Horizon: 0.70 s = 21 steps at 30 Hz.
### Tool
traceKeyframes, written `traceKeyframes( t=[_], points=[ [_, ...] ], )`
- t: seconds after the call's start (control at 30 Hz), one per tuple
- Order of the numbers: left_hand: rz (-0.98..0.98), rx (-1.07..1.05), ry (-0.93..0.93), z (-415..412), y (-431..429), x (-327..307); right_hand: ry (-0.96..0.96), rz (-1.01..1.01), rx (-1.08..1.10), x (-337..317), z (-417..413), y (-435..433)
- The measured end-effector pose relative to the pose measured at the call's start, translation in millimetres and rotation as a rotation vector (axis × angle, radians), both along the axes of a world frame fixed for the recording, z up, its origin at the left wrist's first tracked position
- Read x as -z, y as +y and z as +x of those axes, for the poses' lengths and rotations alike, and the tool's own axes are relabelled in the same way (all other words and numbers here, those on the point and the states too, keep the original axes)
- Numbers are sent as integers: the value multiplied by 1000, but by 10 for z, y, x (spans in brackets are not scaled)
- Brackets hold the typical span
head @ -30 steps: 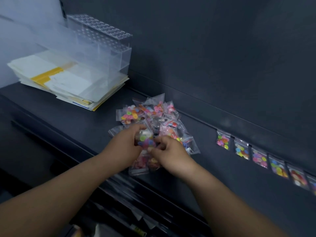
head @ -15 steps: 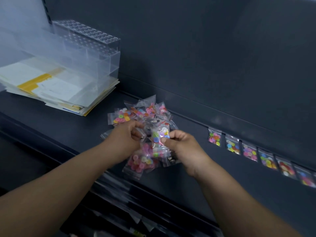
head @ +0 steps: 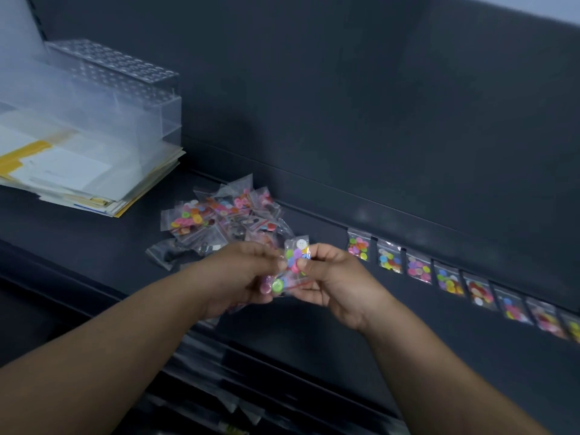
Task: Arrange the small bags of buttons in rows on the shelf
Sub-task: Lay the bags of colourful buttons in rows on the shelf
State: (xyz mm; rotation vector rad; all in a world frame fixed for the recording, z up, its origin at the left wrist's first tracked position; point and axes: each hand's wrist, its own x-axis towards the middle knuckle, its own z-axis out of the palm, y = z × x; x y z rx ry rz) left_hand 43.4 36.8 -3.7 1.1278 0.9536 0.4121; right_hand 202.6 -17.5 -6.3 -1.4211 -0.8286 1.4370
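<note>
Holding one button bag (head: 297,254) above the shelf (head: 94,246), pinched between thumb and fingers of the right hand (head: 332,277), long axis roughly upright, white button at top. left hand (head: 232,274) is curled round a small clutch of other bags (head: 276,285) just below-left of it; count in that clutch: can't tell

Row (head: 448,282) runs along the foot of the back wall (head: 376,120), off to the right: 8 bags visible, last one cut by the frame edge. Its end bag (head: 357,246) sits just right of and beyond the held bag, so the right hand is nearer. Free slot looks to be left of that end bag, between it and the loose pile (head: 226,211). Held bag's axis roughly matches the row's, so I'd guess little rotation is needed

Pile too jumbled to count. Far left: 1 paper stack (head: 78,171), 1 clear rack (head: 125,86)
</note>
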Motion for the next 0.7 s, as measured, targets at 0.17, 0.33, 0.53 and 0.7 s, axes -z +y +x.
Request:
traceKeyframes(
  t=[0.17,0.33,0.53,0.7],
  points=[
    [76,-73,58,232,-34,16,-237,34,51,45,287,-100],
    [120,-174,93,412,-41,53,-549,-49,-1,92,777,-206],
    [157,-173,125,609,-101,96,-829,26,48,144,1012,-104],
    [128,-192,93,759,-144,150,-1305,228,119,290,873,-435]
  ],
)
